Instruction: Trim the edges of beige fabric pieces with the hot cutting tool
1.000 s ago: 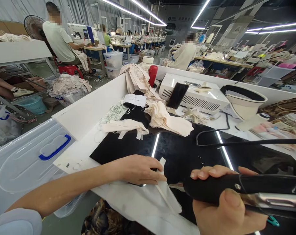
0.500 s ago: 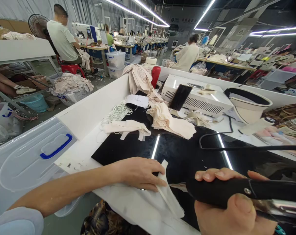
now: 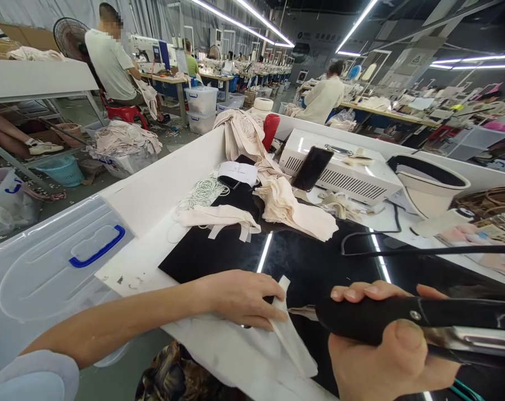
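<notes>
Print on the white band is too small to read. Curled fingers of the left hand hold a white strip on the bench, beside the black tool the right hand clasps.

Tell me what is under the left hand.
A pale strip lies partly under the left hand, both its ends showing; a glossy black panel shows beyond. Whatever the palm covers cannot be seen.

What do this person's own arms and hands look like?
The left hand and right hand are both gloveless, with no rings visible on the fingers. A pale bluish-white sleeve leaves the left forearm bare; no right sleeve shows.
</notes>
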Motion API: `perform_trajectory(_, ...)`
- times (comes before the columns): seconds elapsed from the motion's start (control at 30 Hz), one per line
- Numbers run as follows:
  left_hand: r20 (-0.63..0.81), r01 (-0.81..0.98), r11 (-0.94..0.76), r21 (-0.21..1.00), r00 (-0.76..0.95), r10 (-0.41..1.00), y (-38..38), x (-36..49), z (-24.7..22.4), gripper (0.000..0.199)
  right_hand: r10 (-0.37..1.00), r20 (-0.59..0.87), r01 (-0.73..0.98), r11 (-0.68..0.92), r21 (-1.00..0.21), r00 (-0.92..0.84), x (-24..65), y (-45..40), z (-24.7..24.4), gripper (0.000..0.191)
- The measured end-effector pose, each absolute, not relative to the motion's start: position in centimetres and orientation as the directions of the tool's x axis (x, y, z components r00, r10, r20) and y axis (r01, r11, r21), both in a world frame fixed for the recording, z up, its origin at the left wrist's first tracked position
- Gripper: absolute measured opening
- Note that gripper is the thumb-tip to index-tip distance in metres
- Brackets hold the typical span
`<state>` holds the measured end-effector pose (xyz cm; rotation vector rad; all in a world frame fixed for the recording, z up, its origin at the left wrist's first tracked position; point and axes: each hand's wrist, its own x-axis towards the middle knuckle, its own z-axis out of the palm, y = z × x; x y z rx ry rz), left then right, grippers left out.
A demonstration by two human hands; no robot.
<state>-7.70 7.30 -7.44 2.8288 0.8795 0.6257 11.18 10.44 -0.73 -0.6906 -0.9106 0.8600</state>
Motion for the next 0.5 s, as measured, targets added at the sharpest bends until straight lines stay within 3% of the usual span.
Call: perform_trajectory(0.5, 0.388, 0.509, -0.829, 0.231, 0.733, 0.559, 7.3, -7.6, -7.9, 0.027, 0.828, 0.459, -0.319, 0.551, -0.771, 0.321, 10.6, 11.8, -1.3, 0.045)
